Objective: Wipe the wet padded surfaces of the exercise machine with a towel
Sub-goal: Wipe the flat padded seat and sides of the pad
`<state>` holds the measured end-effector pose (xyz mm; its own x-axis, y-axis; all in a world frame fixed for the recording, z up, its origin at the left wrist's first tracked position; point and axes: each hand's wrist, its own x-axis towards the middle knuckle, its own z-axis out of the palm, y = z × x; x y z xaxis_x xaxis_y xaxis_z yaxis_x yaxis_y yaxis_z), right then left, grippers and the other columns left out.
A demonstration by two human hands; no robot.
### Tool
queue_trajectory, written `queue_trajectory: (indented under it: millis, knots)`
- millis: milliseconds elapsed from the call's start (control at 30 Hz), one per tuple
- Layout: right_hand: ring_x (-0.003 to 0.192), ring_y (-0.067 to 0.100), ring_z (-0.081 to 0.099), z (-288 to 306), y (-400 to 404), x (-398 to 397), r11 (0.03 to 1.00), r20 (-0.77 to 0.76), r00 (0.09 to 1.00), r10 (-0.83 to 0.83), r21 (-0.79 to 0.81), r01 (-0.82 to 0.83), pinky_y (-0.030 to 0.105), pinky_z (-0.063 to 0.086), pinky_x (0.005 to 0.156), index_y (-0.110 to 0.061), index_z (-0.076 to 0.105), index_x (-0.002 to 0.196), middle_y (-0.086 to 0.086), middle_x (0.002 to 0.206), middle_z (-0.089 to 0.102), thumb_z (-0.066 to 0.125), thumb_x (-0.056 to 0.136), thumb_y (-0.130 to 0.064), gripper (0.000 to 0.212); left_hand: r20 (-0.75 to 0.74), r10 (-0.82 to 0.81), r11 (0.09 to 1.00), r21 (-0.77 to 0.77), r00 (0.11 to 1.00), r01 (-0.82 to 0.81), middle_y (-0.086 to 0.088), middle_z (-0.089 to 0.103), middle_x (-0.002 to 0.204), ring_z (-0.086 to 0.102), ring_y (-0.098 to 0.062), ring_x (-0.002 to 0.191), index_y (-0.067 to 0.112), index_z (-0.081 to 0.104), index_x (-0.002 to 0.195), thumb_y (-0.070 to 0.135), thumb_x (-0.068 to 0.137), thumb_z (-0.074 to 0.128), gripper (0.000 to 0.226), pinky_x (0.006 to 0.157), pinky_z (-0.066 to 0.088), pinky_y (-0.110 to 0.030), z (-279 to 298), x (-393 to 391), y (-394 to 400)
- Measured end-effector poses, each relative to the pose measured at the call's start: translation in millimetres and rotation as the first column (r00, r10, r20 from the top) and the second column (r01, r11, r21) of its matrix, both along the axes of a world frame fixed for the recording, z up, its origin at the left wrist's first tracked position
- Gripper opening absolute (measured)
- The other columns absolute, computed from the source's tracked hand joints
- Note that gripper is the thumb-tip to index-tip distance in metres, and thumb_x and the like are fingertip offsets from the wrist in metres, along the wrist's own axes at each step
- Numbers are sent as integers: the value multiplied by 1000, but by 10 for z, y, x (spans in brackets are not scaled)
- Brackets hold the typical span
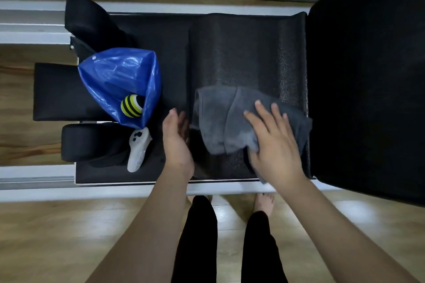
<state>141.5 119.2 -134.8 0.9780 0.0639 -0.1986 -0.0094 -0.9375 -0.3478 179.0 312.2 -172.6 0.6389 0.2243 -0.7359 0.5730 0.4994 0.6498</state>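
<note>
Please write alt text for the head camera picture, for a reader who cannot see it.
Seen from above, a person's right hand presses a grey towel flat on the black padded surface of an exercise machine, while the left hand rests open beside the towel. A blue bag holding a yellow-and-black striped ball lies to the left.

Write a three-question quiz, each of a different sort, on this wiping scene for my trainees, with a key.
1. True or false: the right hand presses the grey towel flat on the black pad.
2. What lies inside the blue bag? A) a bottle B) a yellow-and-black striped ball C) a shoe
3. Fill in: the left hand rests open beside the towel, and beside it lies a ______ controller.

Key: 1 true; 2 B; 3 white
</note>
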Motion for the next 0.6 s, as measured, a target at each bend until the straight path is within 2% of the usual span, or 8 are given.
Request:
queue_trajectory:
  millis: [67, 133, 233, 300, 367, 467, 533, 600]
  knots:
    - [146, 42, 23, -46, 35, 361, 993, 35, 993, -114, 25, 113, 56, 17, 119, -21, 43, 144, 6, 158, 34, 58, 82, -15, 65, 58, 25, 998, 62, 998, -29, 9, 58, 131, 53, -8, 126, 32, 51, 132, 55, 89, 53, 49, 112, 33, -35, 6, -9, -82]
    - [146, 42, 22, -69, 137, 704, 970, 55, 968, -243, 40, 241, 56, 15, 119, -21, 43, 145, 7, 158, 34, 60, 83, -13, 64, 90, 55, 991, 114, 994, -66, 8, 57, 134, 51, -6, 129, 33, 51, 129, 59, 80, 55, 55, 115, 31, -32, 23, -43, -138]
    - [147, 41, 19, -50, 374, 935, 921, 48, 921, -388, 65, 384, 56, 12, 120, -25, 42, 145, 4, 159, 32, 62, 83, -12, 66, 158, 100, 980, 157, 982, -125, 5, 53, 139, 48, -7, 133, 30, 50, 129, 56, 82, 51, 54, 119, 29, -35, 50, -89, -213]
    - [147, 41, 18, -25, 462, 834, 943, 61, 942, -331, 59, 328, 56, 12, 119, -27, 41, 145, 1, 160, 30, 64, 81, -12, 69, 186, 116, 972, 179, 976, -149, 3, 51, 141, 46, -8, 134, 28, 48, 130, 53, 85, 47, 51, 120, 28, -37, 76, -98, -274]
    - [148, 42, 15, -11, 454, 587, 985, 52, 985, -167, 52, 164, 57, 12, 119, -27, 41, 146, 0, 161, 27, 64, 79, -11, 72, 212, 112, 972, 181, 971, -152, 1, 51, 143, 47, -10, 134, 25, 49, 131, 54, 87, 45, 53, 119, 29, -39, 92, -95, -293]
    - [147, 45, 17, -9, 318, 101, 998, 42, 998, 47, 40, -49, 59, 15, 118, -25, 45, 144, 1, 160, 30, 63, 76, -7, 73, 196, 119, 972, 176, 973, -155, 0, 58, 139, 55, -14, 128, 25, 52, 134, 63, 84, 51, 63, 113, 38, -43, 110, -97, -286]
    - [148, 44, 17, 1, 191, -212, 992, -14, 992, 123, -15, -123, 59, 19, 117, -26, 45, 143, 1, 160, 31, 67, 75, -5, 75, 170, 121, 970, 187, 978, -153, 5, 55, 141, 53, -10, 129, 30, 52, 131, 65, 80, 52, 61, 114, 38, -41, 146, -88, -311]
    - [146, 43, 22, 34, 17, -379, 989, -53, 989, 135, -53, -138, 59, 24, 116, -27, 48, 142, 1, 158, 34, 70, 74, -3, 75, 202, 44, 962, 256, 978, -96, 5, 49, 145, 48, -5, 132, 31, 48, 132, 63, 83, 46, 58, 116, 34, -37, 204, -94, -385]
